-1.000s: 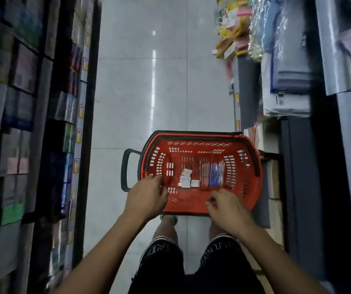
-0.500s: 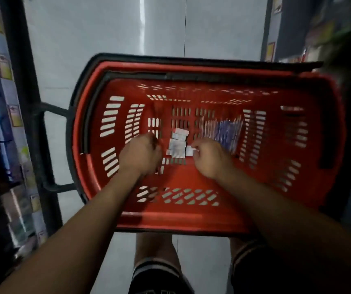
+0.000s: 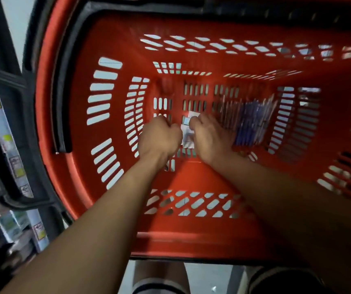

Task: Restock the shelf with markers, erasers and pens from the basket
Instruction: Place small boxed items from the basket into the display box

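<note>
Down in the red basket now, both hands have dropped from its near rim to the floor — left hand and right hand curl around the small white erasers, pens waiting just right — pickup begins.

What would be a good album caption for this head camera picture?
Both hands, left and right, reach into a red basket for white erasers beside blue pens.

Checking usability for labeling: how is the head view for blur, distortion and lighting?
Head view: motion blur smears the pens and the white erasers between the left hand and right hand; wide-angle bowing curves the red basket rim; lighting dim, shelving at left dark and soft.
</note>
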### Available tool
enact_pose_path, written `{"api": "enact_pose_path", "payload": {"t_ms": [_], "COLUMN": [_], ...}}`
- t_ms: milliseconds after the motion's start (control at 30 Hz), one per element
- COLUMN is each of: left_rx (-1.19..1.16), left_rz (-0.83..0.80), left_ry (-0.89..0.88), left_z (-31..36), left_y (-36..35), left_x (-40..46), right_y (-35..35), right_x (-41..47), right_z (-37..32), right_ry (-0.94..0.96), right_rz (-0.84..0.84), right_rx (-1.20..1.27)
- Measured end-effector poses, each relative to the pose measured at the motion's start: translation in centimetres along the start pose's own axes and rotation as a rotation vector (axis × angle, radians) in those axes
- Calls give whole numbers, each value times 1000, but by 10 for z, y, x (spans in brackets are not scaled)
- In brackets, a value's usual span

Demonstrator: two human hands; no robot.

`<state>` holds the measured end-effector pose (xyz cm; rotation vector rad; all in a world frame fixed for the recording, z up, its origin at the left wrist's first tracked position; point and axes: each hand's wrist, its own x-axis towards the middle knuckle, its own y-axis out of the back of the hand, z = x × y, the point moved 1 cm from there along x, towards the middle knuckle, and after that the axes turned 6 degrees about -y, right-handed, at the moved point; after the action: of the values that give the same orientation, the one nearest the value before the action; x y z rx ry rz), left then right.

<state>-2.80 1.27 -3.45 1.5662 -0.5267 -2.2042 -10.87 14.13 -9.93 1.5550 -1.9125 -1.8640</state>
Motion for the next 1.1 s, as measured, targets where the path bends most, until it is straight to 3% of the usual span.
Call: {"api": "enact_pose_path", "payload": {"t_ms": [67, 167, 300, 367, 467, 600, 800, 933, 1100], "left_rx": [-27, -51, -536, -688, -699, -821, -1095, -1184, -1142], "left_rz": [-8, 45, -86, -166, -109, -57, -132, -180, -53], "left_ry": [10, 16, 86, 136, 151, 250, 425, 441, 420], "left_z": [-1, -4, -1, -2, -7, -5, 0, 1, -8], "left_y": [-3, -10, -29, -35, -36, -28, -25, -24, -27], "left_x": [-2, -2, -1, 0, 3, 8, 12, 13, 14], "right_y": [2, 11, 25, 25, 20, 15, 2, 9, 31], "right_x": [2, 5, -8, -15, -11, 10, 33, 36, 17], "right_z": [2, 3, -7, -9, 0, 18, 22, 25, 7], "right_ry": [-42, -279, -397, -409, -433, -215, -55, -79, -444], "right_rz": [-27, -80, -244, -316, -163, 114, 19, 19, -129], "right_rx": [126, 525, 1014, 1124, 897, 368, 141, 231, 872]}}
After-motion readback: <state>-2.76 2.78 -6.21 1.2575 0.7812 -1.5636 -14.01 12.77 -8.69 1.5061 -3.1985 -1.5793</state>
